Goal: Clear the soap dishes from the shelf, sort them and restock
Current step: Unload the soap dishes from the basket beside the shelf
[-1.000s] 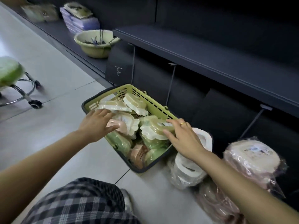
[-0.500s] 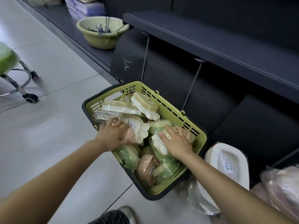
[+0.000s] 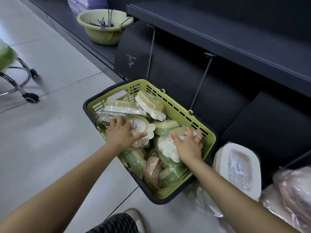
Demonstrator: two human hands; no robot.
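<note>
A green shopping basket [image 3: 180, 107] with a dark rim sits on the floor in front of a dark shelf [image 3: 218, 36]. It holds several plastic-wrapped soap dishes in cream, green and pink. My left hand [image 3: 122, 133] grips a pink and cream soap dish [image 3: 143, 126] near the basket's left side. My right hand [image 3: 188, 145] curls over a green and cream soap dish [image 3: 166, 148] at the basket's right side, thumb on its wrap. Two cream dishes [image 3: 149, 102] lie at the basket's far end.
A wrapped white tray [image 3: 239, 167] leans by the basket's right, with bagged pinkish goods [image 3: 292, 190] beyond. A green basin [image 3: 102, 29] holding metal hooks stands on the low shelf. A wheeled stool [image 3: 15, 76] is at the left. Grey tiled floor lies to the left.
Both hands went from the basket's edges down onto the soap dishes inside and now hold one each. The view moved closer and shifted over the basket.
</note>
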